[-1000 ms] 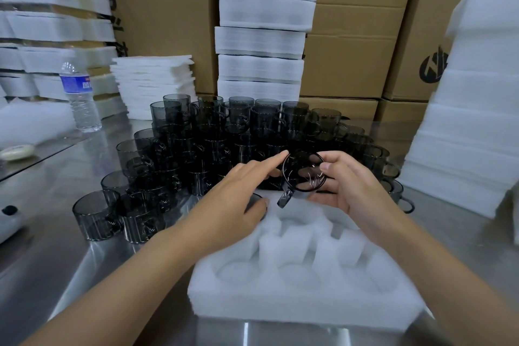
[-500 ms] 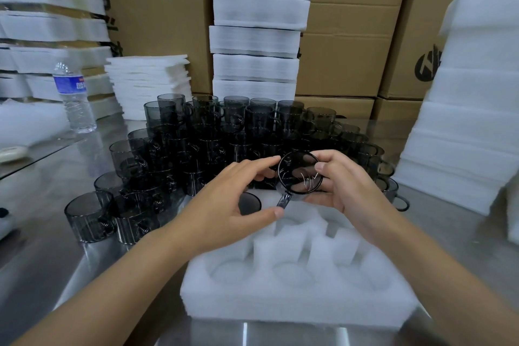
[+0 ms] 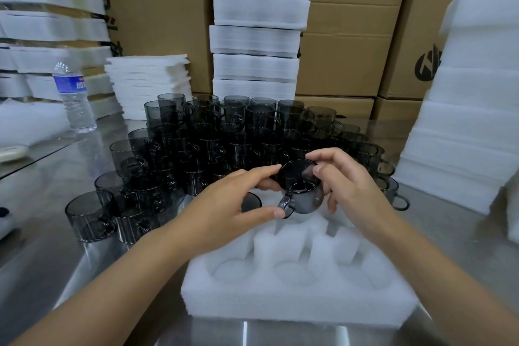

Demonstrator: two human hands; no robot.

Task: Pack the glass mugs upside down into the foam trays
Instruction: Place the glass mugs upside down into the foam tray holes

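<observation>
Cartons (image 3: 345, 45) with blurred logo (image 3: 427, 67), left hand (image 3: 224, 205) and right hand (image 3: 351, 188) fingers (image 3: 334, 156) clamping mug (image 3: 304, 196)

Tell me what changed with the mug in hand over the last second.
The mug was tipped between both hands: its round end faced the camera, now its side wall shows too. The left hand closed its thumb onto the handle; the right hand kept its grip. The foam tray and stacked mugs stayed put.
</observation>
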